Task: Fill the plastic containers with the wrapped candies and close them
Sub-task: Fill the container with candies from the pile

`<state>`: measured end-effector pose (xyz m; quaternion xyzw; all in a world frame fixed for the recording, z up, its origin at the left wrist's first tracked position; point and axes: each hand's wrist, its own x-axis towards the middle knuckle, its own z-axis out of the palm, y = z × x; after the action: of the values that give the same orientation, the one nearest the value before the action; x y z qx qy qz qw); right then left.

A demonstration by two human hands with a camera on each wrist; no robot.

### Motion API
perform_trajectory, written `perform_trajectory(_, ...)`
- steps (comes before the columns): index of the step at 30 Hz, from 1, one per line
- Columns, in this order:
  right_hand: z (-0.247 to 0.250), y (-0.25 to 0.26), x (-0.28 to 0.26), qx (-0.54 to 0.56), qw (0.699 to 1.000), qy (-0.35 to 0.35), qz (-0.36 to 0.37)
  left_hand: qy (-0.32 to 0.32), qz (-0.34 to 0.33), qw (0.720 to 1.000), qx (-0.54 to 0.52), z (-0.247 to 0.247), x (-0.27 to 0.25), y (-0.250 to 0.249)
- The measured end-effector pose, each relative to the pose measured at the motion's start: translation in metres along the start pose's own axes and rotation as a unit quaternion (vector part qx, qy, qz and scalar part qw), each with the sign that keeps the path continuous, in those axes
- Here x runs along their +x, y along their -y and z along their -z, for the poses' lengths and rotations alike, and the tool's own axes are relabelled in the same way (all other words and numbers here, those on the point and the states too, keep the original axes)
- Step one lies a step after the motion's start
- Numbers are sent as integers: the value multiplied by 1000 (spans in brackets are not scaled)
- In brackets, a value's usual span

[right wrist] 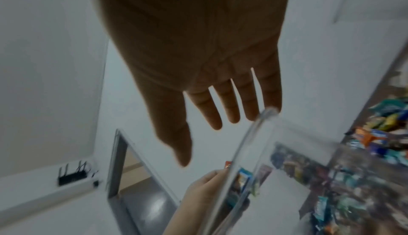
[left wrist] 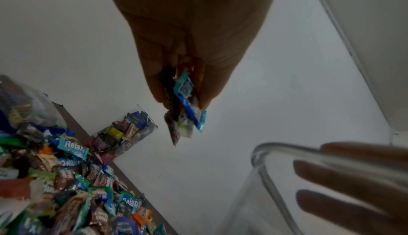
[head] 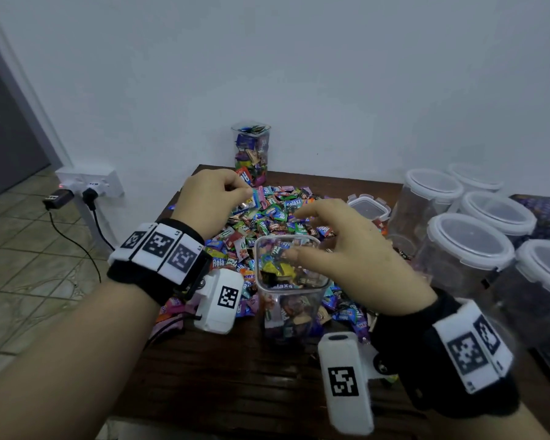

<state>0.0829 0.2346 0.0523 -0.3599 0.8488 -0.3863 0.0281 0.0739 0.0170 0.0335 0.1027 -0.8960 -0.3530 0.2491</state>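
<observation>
A heap of wrapped candies [head: 277, 214] covers the middle of the dark wooden table [head: 229, 369]. A clear open plastic container [head: 291, 281], partly filled, stands in front of the heap. My left hand [head: 232, 192] hovers above the heap's left side and pinches a few wrapped candies [left wrist: 186, 109] between thumb and fingers. My right hand [head: 318, 236] is spread, fingers straight, just over the container's [right wrist: 276, 177] right rim and holds nothing. A second clear container [head: 251, 154], full of candies and without a lid, stands by the wall.
Several clear containers with white lids [head: 470, 242] crowd the right side of the table. A loose clip lid [head: 367, 208] lies beside the heap. A power strip with plugs [head: 89, 182] sits on the floor at left. Bare wood shows at the table's front.
</observation>
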Motion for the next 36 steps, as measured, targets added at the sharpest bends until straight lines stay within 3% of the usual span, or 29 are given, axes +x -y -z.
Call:
perform_trajectory(7, -24, -44, -23, 153, 981, 73, -96, -9, -5, 997, -75, 9, -9, -16)
perform_trajectory(16, -51, -51, -26, 251, 963, 58, -83, 37, -22, 987, -154, 15, -28, -33)
perform_trajectory(19, -50, -50, -26, 247, 965, 53, -77, 72, -42, 982, -170, 21, -33, -41)
perform_trajectory(23, -48, -48, -27, 255, 963, 55, -72, 174, -46, 965, -189, 25, -43, -51)
perform_trajectory(28, -48, -45, -27, 254, 964, 53, -67, 258, -53, 960, -96, 17, -52, -53)
perform_trajectory(36, -49, -49, -28, 242, 965, 58, -85, 283, -72, 956, -7, 11, -56, -56)
